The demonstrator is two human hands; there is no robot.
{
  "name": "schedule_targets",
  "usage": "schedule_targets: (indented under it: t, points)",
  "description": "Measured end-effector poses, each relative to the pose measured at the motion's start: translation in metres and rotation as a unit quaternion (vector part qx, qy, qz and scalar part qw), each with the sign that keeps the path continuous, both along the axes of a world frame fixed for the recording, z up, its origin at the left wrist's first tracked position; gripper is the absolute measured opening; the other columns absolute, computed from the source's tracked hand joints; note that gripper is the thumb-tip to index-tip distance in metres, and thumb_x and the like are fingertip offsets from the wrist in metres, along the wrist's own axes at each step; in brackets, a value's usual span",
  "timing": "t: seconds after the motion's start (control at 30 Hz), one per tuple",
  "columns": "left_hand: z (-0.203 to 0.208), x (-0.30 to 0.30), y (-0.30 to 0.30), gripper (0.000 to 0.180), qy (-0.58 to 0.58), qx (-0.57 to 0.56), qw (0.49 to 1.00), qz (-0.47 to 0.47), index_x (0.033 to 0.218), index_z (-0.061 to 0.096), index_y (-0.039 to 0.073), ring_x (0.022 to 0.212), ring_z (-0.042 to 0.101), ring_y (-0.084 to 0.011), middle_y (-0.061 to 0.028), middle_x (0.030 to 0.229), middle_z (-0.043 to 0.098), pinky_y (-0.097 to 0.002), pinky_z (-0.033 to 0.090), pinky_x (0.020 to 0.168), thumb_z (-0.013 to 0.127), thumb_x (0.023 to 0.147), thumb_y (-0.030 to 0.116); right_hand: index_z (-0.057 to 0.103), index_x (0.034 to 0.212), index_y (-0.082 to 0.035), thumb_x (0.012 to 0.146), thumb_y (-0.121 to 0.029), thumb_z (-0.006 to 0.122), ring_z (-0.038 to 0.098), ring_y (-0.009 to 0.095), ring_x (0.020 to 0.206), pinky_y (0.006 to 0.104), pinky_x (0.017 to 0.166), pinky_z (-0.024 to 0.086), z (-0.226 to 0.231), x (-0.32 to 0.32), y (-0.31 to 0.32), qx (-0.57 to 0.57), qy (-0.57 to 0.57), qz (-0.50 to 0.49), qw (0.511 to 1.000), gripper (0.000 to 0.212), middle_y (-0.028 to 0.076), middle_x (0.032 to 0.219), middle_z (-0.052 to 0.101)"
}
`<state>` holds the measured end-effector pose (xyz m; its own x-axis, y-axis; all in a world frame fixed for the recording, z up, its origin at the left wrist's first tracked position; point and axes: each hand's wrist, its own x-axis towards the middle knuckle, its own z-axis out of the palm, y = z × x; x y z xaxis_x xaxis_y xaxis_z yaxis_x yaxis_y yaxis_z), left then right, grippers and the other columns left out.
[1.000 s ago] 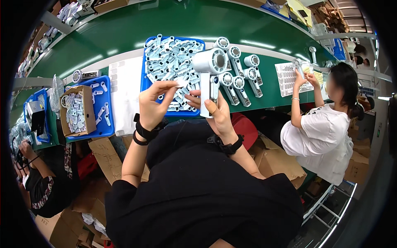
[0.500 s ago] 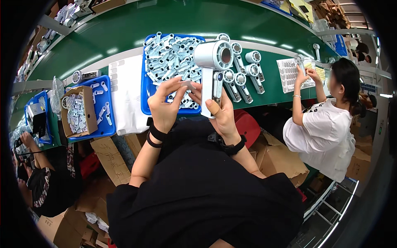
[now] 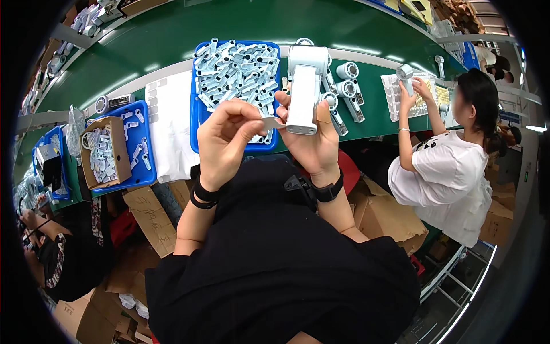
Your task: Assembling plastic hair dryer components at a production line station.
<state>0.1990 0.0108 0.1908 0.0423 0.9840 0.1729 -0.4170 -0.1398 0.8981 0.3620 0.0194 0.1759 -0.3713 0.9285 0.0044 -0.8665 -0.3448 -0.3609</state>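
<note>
In my right hand [image 3: 315,150] is a white handheld fan [image 3: 303,94], its smooth handle side up and its base end toward me. My left hand [image 3: 222,140] pinches a small, thin, pale grey piece like a sticker or film [image 3: 271,122], close to the fan's base. The far edge of that piece reaches the fingers of my right hand; whether it touches the fan I cannot tell. Just beyond my hands a blue tray [image 3: 195,123] holds a heap of small white and pale blue plastic parts [image 3: 235,74].
More handheld fans [image 3: 347,89] lie to the right on the green table [image 3: 229,20]. White sheeting [image 3: 172,132] is left of the tray. Further left, a cardboard box [image 3: 121,150] of parts sits in another blue tray [image 3: 150,123]. A co-worker [image 3: 429,155] at right holds a fan.
The fan has turned in my right hand: its round grille and handle front no longer face me, and its smooth side shows. My left hand still pinches the thin piece, slightly lower.
</note>
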Motion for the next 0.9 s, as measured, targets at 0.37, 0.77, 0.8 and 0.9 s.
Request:
schedule_targets:
  t: [0.37, 0.77, 0.8, 0.9]
  points:
    - [-0.001, 0.001, -0.006, 0.017, 0.092, 0.025, 0.995, -0.035, 0.092, 0.056, -0.004, 0.074, 0.058, -0.0132, -0.0098, 0.086, 0.057, -0.0227, 0.049, 0.068, 0.060, 0.076, -0.009, 0.028, 0.132, -0.002, 0.091, -0.036, 0.045, 0.051, 0.025, 0.104, 0.0386, 0.089, 0.044, 0.001, -0.007, -0.003, 0.021, -0.128, -0.052, 0.990, 0.056, 0.022, 0.132, 0.033]
    - [0.010, 0.012, 0.003, 0.010, 0.175, -0.016, 0.984, 0.018, 0.086, 0.056, -0.003, 0.070, 0.058, -0.0125, -0.0066, 0.079, 0.061, -0.0237, 0.048, 0.070, 0.061, 0.078, -0.001, 0.028, 0.131, -0.001, 0.091, -0.036, 0.044, 0.047, 0.028, 0.112, 0.0392, 0.095, 0.041, -0.010, -0.012, -0.006, -0.128, 0.046, -0.028, 0.990, 0.055, 0.023, 0.124, 0.043]
    - [0.009, 0.012, 0.003, 0.010, 0.189, -0.006, 0.982, 0.018, 0.086, 0.057, -0.003, 0.069, 0.058, -0.0127, -0.0065, 0.078, 0.061, -0.0236, 0.048, 0.069, 0.062, 0.078, -0.001, 0.029, 0.130, -0.001, 0.091, -0.035, 0.043, 0.047, 0.027, 0.111, 0.0391, 0.095, 0.040, -0.009, -0.012, -0.006, -0.126, 0.036, -0.032, 0.991, 0.054, 0.022, 0.124, 0.043]
    - [0.009, 0.012, 0.004, 0.010, 0.217, 0.014, 0.976, 0.018, 0.084, 0.058, -0.002, 0.067, 0.058, -0.0129, -0.0062, 0.076, 0.061, -0.0233, 0.047, 0.067, 0.063, 0.076, -0.002, 0.030, 0.130, 0.000, 0.092, -0.035, 0.042, 0.048, 0.027, 0.111, 0.0389, 0.096, 0.040, -0.009, -0.013, -0.007, -0.121, 0.015, -0.041, 0.992, 0.052, 0.022, 0.122, 0.045]
